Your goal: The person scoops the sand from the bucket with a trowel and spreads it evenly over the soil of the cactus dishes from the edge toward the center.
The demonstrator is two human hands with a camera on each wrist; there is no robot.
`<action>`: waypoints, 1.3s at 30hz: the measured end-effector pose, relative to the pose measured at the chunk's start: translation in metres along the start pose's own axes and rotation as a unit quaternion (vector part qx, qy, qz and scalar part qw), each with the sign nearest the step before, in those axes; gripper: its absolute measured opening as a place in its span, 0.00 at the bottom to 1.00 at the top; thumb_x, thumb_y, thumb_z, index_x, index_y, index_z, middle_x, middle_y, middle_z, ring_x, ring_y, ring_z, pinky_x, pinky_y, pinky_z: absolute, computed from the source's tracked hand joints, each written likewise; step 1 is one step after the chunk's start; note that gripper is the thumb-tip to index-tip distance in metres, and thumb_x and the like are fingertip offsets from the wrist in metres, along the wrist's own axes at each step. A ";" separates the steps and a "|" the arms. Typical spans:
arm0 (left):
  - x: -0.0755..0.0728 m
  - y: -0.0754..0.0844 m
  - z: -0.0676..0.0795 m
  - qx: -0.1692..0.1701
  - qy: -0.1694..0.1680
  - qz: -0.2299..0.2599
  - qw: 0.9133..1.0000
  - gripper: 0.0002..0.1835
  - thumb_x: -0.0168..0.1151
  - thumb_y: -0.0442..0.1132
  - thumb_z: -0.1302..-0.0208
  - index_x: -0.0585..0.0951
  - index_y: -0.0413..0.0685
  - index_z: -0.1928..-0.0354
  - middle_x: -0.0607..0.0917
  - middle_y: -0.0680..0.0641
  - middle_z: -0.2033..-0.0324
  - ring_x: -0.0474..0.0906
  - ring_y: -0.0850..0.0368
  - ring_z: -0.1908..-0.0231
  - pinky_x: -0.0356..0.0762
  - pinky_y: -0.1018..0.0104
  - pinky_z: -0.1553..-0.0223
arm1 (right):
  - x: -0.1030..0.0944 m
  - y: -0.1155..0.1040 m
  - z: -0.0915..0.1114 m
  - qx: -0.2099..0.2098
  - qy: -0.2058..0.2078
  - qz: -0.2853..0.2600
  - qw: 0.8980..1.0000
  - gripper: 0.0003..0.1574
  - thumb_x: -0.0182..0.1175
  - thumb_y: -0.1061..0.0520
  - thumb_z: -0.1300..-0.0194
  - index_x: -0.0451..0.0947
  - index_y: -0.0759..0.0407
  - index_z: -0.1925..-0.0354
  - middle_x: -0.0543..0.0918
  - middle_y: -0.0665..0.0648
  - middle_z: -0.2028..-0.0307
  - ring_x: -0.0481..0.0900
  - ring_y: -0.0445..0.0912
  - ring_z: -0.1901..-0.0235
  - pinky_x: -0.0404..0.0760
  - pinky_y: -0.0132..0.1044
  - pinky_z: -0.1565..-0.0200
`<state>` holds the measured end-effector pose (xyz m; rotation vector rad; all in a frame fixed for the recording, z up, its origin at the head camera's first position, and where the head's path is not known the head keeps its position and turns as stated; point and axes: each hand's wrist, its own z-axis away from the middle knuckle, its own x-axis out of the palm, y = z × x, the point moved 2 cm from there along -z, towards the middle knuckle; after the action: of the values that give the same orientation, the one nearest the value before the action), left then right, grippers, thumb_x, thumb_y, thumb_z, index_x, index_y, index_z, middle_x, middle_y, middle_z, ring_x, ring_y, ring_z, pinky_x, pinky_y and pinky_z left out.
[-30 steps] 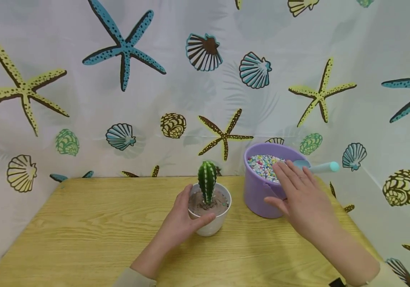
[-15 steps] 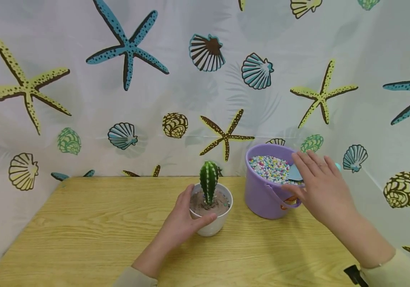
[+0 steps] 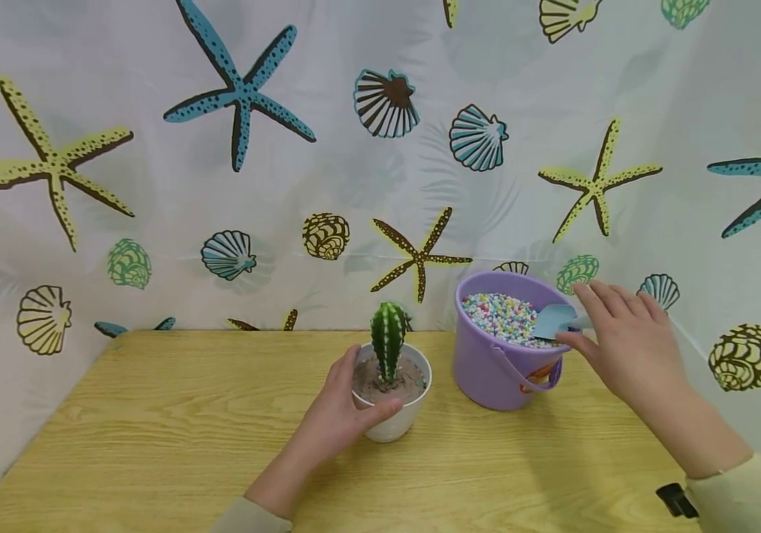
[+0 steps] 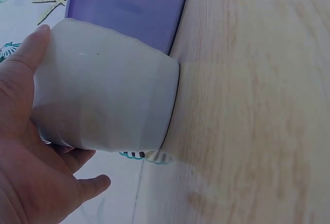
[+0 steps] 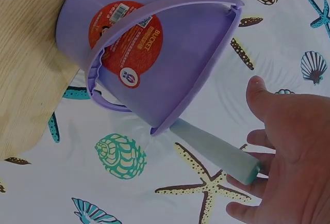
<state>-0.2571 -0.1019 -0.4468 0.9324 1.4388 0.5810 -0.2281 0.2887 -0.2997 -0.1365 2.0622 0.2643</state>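
Note:
A green cactus (image 3: 387, 337) stands upright in soil in a white flower pot (image 3: 395, 428). My left hand (image 3: 335, 416) holds this pot from the left, thumb at the front and fingers round the far side. To the right is a purple bucket (image 3: 487, 377) filled with small multicoloured beads (image 3: 500, 317). A light-blue toy shovel (image 3: 554, 321) lies with its blade on the beads. Its handle (image 5: 216, 150) sticks out over the bucket's rim. My right hand (image 3: 630, 344) is at that handle with fingers spread; in the right wrist view the fingers lie behind the handle's end, not closed round it.
The bucket's purple carrying handle (image 5: 170, 6) hangs down its near side, beside a red label (image 5: 129, 41). Everything stands on a wooden table (image 3: 174, 429). A white curtain (image 3: 327, 178) with starfish and shells hangs close behind and at the sides.
My right hand has moved right, from over the bucket's front rim to the shovel's handle, uncovering the beads and the blade. My left hand stays on the flower pot.

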 end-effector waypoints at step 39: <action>0.002 -0.003 -0.002 -0.007 0.004 0.008 1.000 0.67 0.77 0.72 0.38 0.50 0.50 0.10 0.57 0.35 0.15 0.62 0.31 0.20 0.66 0.27 0.27 | 0.001 0.034 -0.019 0.072 -0.083 -0.018 0.994 0.23 0.74 0.48 0.25 0.84 0.66 0.50 0.87 0.62 0.64 0.82 0.54 0.73 0.80 0.50 0.75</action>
<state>-0.2593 -0.1017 -0.4500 0.9327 1.4334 0.6065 -0.2520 0.3168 -0.2867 -0.0608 1.9033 0.1003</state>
